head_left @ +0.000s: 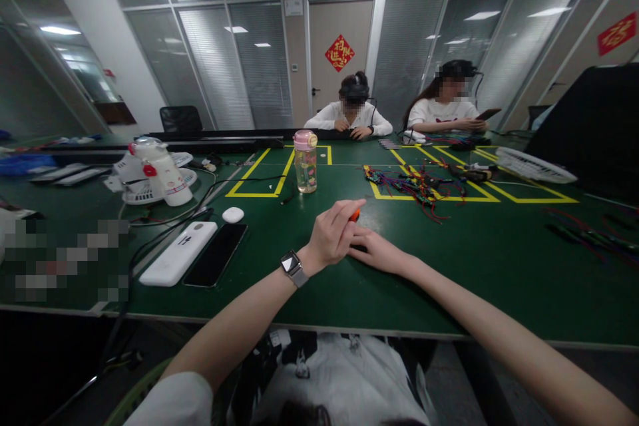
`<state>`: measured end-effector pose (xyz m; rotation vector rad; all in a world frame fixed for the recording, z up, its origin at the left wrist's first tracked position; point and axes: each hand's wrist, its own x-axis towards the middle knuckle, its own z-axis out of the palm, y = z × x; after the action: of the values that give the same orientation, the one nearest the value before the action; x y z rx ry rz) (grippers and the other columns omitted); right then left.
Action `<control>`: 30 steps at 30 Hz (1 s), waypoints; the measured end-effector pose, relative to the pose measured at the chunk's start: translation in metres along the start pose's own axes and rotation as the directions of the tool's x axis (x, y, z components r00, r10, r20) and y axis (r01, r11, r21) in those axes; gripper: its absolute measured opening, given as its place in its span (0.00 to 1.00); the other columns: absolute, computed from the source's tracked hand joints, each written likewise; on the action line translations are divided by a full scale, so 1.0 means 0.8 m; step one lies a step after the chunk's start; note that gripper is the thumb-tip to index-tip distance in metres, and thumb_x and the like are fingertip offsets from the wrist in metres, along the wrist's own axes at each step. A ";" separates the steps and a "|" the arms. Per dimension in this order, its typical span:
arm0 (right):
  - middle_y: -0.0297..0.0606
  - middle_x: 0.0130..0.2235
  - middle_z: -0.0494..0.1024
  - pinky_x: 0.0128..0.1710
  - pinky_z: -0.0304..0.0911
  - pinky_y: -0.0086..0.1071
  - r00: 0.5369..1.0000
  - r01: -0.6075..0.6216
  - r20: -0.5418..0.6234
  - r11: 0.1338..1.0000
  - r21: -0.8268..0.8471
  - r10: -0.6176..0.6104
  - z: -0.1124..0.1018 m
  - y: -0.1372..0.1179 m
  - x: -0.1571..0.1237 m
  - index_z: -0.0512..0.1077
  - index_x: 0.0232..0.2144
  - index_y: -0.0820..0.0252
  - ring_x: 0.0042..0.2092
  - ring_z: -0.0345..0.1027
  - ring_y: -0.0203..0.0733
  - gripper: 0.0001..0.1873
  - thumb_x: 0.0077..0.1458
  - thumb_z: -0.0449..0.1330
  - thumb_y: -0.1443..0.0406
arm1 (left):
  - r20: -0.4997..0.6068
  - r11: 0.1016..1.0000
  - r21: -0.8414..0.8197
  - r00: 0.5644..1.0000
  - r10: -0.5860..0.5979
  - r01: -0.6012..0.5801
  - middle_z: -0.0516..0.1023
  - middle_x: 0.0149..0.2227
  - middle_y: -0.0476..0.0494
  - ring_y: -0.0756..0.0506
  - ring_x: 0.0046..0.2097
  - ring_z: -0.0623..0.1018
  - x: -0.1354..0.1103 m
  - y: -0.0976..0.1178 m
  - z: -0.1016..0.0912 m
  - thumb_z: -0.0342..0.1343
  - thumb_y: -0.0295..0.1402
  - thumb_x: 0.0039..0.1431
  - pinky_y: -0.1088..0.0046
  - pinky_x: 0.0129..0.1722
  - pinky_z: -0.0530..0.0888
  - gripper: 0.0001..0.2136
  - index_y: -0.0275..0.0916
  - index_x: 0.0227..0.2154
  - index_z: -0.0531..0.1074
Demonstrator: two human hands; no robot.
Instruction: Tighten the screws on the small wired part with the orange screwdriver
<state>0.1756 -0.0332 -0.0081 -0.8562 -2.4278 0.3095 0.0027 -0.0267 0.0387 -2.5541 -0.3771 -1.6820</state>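
My left hand (330, 234), with a square-faced watch (290, 263) on its wrist, is raised just above the table, its fingers curved together around a small orange object (355, 215). Only a sliver of that object shows, so its kind is unclear. My right hand (378, 250) rests low on the green table (449, 279) and meets the left one. Its fingers are bent inward, and their tips disappear behind the left palm; what they grip is hidden. Beyond both hands stands a clear bottle with a pink lid (306, 163).
To the left lie a white power bank (178, 254), a black phone (216, 255) and a white earbud case (232, 215). A white bottle (170, 176) leans by a fan. Tangled wires (419, 185) lie ahead right. Two people (349, 110) sit opposite.
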 end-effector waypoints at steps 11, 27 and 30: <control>0.42 0.52 0.74 0.52 0.64 0.41 1.000 -0.002 0.007 1.000 -0.003 0.002 -0.003 -0.002 0.000 0.76 0.45 0.56 0.50 0.69 0.46 0.12 0.62 0.55 0.65 | -0.028 0.998 0.027 0.998 -0.063 0.063 0.72 0.45 0.39 0.47 0.46 0.73 0.002 -0.001 0.002 0.44 0.27 0.65 0.71 0.43 0.74 0.14 0.36 0.52 0.63; 0.43 0.46 0.77 0.50 0.65 0.41 1.000 -0.015 0.002 1.000 -0.019 0.015 0.000 0.001 -0.003 0.76 0.44 0.58 0.47 0.70 0.46 0.12 0.62 0.55 0.64 | -0.020 0.999 0.012 0.999 -0.045 0.045 0.69 0.40 0.42 0.49 0.38 0.71 -0.001 -0.004 0.005 0.44 0.33 0.66 0.74 0.34 0.72 0.12 0.38 0.50 0.61; 0.43 0.45 0.77 0.50 0.65 0.41 1.000 -0.017 0.002 1.000 -0.025 0.018 0.002 0.003 -0.003 0.76 0.43 0.59 0.47 0.70 0.46 0.12 0.62 0.55 0.63 | 0.007 0.999 -0.013 0.999 -0.032 0.032 0.69 0.41 0.41 0.48 0.39 0.72 -0.002 -0.004 0.006 0.43 0.32 0.66 0.72 0.36 0.72 0.13 0.38 0.51 0.60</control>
<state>0.1777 -0.0331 -0.0109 -0.8890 -2.4325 0.2871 0.0055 -0.0229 0.0355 -2.5775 -0.4105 -1.6918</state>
